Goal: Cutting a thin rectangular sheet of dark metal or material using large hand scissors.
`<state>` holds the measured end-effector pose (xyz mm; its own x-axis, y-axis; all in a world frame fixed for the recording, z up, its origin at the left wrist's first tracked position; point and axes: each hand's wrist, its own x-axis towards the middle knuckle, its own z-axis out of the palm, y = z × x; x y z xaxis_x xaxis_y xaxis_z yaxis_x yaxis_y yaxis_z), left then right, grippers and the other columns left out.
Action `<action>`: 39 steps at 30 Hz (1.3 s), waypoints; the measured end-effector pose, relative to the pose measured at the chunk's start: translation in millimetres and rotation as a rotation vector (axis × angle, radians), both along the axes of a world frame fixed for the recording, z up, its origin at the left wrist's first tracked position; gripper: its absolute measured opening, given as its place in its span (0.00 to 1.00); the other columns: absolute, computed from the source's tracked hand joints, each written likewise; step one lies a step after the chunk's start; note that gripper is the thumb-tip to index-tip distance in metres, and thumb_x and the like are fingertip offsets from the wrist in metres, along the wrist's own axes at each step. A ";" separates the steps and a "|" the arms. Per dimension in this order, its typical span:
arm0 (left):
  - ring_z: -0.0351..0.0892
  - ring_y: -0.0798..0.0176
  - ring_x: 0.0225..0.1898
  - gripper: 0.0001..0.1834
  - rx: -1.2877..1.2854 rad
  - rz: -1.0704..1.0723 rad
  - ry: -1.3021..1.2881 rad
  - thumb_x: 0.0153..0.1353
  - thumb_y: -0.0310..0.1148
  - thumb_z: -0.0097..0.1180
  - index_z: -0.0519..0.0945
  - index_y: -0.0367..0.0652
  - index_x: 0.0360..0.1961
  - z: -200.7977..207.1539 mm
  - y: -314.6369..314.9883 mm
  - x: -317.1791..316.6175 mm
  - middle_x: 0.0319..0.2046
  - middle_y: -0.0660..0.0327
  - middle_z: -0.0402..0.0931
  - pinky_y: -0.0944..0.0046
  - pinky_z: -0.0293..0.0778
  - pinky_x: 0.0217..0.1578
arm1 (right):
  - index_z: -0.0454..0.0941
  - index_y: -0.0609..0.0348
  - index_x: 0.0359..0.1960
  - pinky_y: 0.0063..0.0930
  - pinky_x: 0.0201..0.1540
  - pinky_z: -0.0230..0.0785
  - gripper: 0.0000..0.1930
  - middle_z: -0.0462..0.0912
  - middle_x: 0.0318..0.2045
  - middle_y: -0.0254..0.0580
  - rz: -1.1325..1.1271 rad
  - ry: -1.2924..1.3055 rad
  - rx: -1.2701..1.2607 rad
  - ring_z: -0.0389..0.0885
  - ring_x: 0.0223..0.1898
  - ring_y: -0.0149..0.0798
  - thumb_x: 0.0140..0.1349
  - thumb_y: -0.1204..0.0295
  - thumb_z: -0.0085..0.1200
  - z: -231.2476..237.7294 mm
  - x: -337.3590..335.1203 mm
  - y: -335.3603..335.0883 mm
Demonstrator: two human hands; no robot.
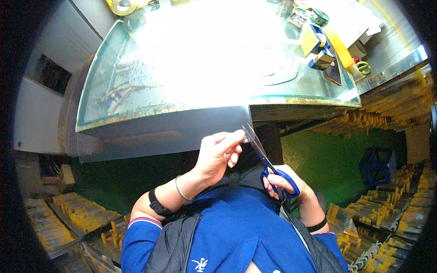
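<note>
My right hand [279, 181] grips a pair of scissors [263, 157] by its blue handles, with its fingers through the loops. The blades point up and away from me and stand slightly apart at the tips. Just left of the tips, my left hand [217, 154] is closed in a pinch, thumb against forefinger. Something small and clear shows at those fingertips, too small to name. Behind my left hand, a thin see-through sheet [150, 139] hangs over the table's near edge. Whether the blades touch the sheet is unclear.
The glass-topped table [102, 119] is washed out by bright light. At its right stand a blue tape dispenser [317, 43], a phone [333, 74] and green-handled scissors [363, 68]. A tape roll [124, 6] lies far left. A blue crate [378, 164] rests on the green floor.
</note>
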<state>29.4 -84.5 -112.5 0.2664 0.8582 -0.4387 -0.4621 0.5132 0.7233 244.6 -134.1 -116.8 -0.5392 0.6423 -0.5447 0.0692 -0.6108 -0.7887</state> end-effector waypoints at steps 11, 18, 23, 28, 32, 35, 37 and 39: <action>0.64 0.76 0.10 0.09 0.019 -0.012 0.105 0.53 0.33 0.60 0.78 0.38 0.26 3.7 -0.3 10.3 0.15 0.65 0.72 0.77 0.57 0.09 | 0.71 0.57 0.21 0.17 0.14 0.62 0.17 0.72 0.12 0.33 -0.169 -0.232 0.123 0.70 0.12 0.23 0.60 0.58 0.51 10.8 -23.4 -20.4; 0.63 0.76 0.09 0.09 0.004 -0.021 0.088 0.53 0.33 0.60 0.78 0.39 0.25 4.7 -1.0 12.2 0.14 0.65 0.72 0.76 0.55 0.08 | 0.69 0.58 0.18 0.18 0.14 0.60 0.17 0.71 0.10 0.33 -0.233 -0.389 0.253 0.68 0.12 0.23 0.59 0.60 0.54 14.7 -35.0 -26.9; 0.63 0.76 0.09 0.09 -0.009 -0.027 0.087 0.54 0.33 0.60 0.78 0.39 0.25 2.5 -2.6 13.2 0.14 0.65 0.72 0.76 0.55 0.08 | 0.69 0.58 0.16 0.20 0.14 0.58 0.18 0.70 0.10 0.33 -0.266 -0.452 0.285 0.67 0.12 0.23 0.58 0.61 0.55 16.2 -41.0 -28.7; 0.64 0.76 0.09 0.08 -0.018 -0.025 0.075 0.54 0.33 0.60 0.78 0.40 0.24 4.1 -6.5 16.5 0.14 0.65 0.72 0.76 0.55 0.08 | 0.68 0.58 0.15 0.22 0.15 0.58 0.19 0.69 0.10 0.34 -0.283 -0.462 0.341 0.66 0.12 0.23 0.58 0.61 0.54 11.1 -42.3 -26.0; 0.64 0.76 0.09 0.08 -0.023 -0.036 0.076 0.54 0.33 0.60 0.78 0.40 0.24 4.7 -7.9 16.4 0.14 0.65 0.72 0.76 0.55 0.08 | 0.67 0.59 0.15 0.23 0.15 0.58 0.19 0.68 0.10 0.34 -0.281 -0.465 0.370 0.65 0.13 0.24 0.58 0.61 0.54 8.5 -41.6 -25.6; 0.64 0.76 0.09 0.08 -0.019 -0.035 0.078 0.54 0.33 0.60 0.78 0.40 0.23 4.1 -8.6 16.6 0.14 0.65 0.72 0.76 0.55 0.08 | 0.68 0.60 0.15 0.23 0.15 0.59 0.19 0.69 0.10 0.35 -0.270 -0.477 0.397 0.66 0.13 0.24 0.58 0.61 0.54 6.7 -40.8 -26.2; 0.64 0.75 0.09 0.08 -0.034 -0.042 0.083 0.54 0.33 0.59 0.78 0.40 0.24 6.3 -9.5 17.1 0.14 0.65 0.72 0.76 0.55 0.08 | 0.68 0.60 0.15 0.23 0.16 0.59 0.19 0.69 0.10 0.35 -0.275 -0.477 0.346 0.67 0.13 0.25 0.58 0.61 0.54 11.5 -42.5 -26.3; 0.65 0.76 0.09 0.09 -0.035 -0.056 0.068 0.54 0.34 0.60 0.78 0.39 0.25 6.0 -10.3 16.4 0.14 0.64 0.73 0.77 0.57 0.08 | 0.68 0.60 0.15 0.23 0.16 0.60 0.19 0.70 0.11 0.36 -0.278 -0.477 0.320 0.68 0.14 0.25 0.58 0.61 0.54 13.3 -43.2 -26.5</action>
